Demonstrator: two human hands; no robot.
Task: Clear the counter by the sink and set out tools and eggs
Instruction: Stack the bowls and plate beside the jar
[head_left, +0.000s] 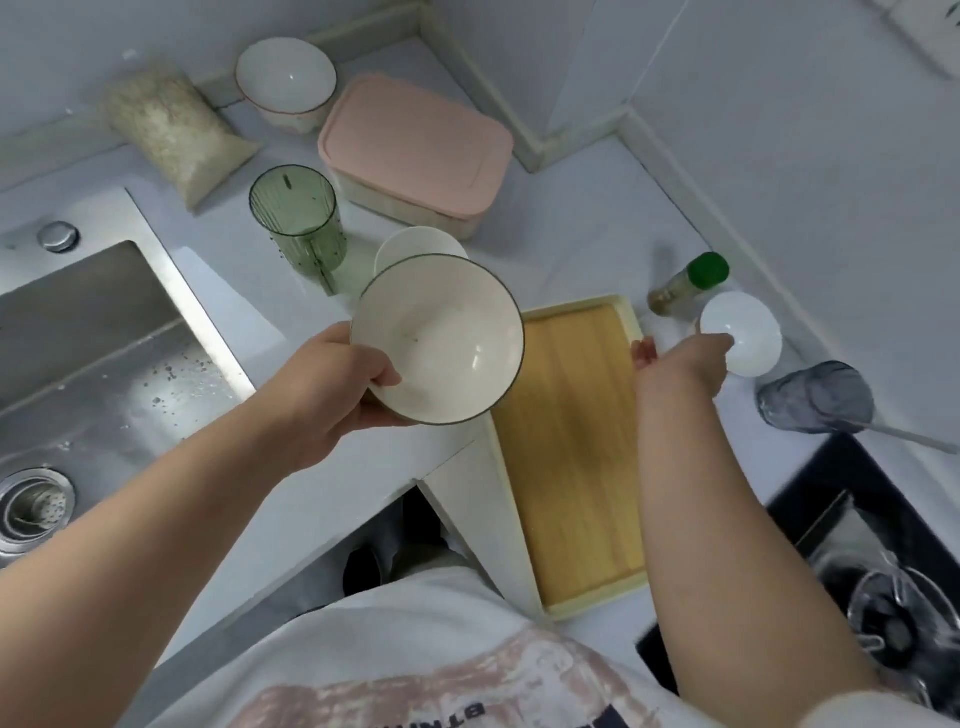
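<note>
Left hand (332, 384) grips a rimmed bowl (439, 340) above the counter (571, 234); at 3 o'clock, right hand (685, 364) pinches a small dish (745, 332).

Even, cool overhead light – bright, soft shadows only. Glare patch on the sink (104, 332) rim and counter (571, 228). Wide-angle bending toward the edges. Right hand (680, 364) and blue glass (815, 397) motion-blurred; overall slightly soft.
</note>
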